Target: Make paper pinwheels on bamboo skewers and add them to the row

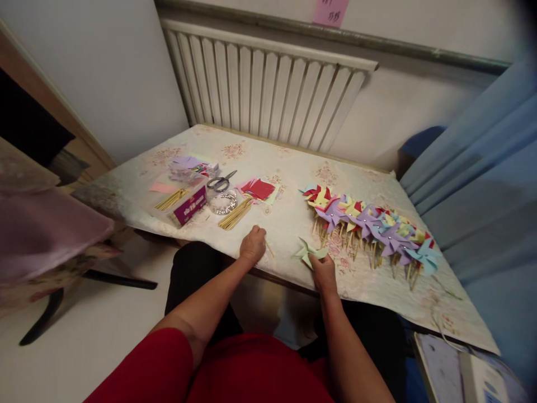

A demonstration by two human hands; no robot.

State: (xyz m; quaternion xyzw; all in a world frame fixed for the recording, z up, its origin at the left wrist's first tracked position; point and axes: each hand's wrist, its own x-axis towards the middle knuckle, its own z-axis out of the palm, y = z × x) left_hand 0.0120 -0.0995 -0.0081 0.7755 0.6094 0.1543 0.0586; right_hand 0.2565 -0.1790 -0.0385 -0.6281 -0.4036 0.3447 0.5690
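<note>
My left hand is closed near the table's front edge. A short thin wooden stick shows beside its fingers and seems to be held by them. Farther right, my right hand pinches a pale green paper pinwheel with folded blades. Beyond the left hand lies a bundle of thin wooden sticks. Behind that bundle is a stack of coloured paper sheets, red on top. A round clear dish of small shiny beads or pins stands to its left.
Many finished pinwheels on sticks lie in a row at right. Scissors, a purple-labelled box with sticks, and a plastic bag of coloured pieces sit at left. The patterned tablecloth reaches a radiator.
</note>
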